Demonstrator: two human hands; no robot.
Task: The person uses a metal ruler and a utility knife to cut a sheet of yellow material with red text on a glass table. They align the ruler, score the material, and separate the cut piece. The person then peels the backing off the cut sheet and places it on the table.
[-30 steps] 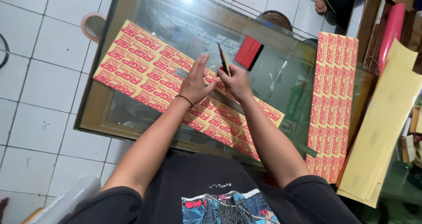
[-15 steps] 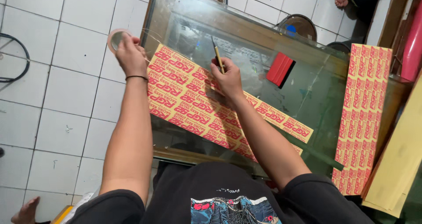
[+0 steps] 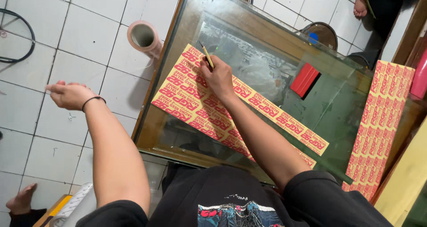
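Note:
A long yellow sheet of red printed stickers [image 3: 187, 100] lies slantwise on a glass-topped table [image 3: 249, 44]. My right hand [image 3: 219, 78] rests on the sheet's upper left end and grips a thin yellow-and-black cutter [image 3: 206, 56] with its tip at the sheet's edge. My left hand [image 3: 71, 95] is stretched out to the left over the white floor tiles, away from the table. Its fingers are pinched together, and nothing shows in them. A black band circles that wrist.
A roll of tan tape [image 3: 143, 36] stands on the floor by the table's left corner. A red squeegee [image 3: 304, 79] lies on the glass. A second sticker sheet [image 3: 378, 129] lies at the right. A black cable [image 3: 22, 35] loops at far left. Another person's foot [image 3: 361, 4] is at top right.
My left hand left the sticker sheet, swung out toward the tape roll, and now hangs lower left over the tiles. My right hand slid with the cutter to the sheet's upper left end.

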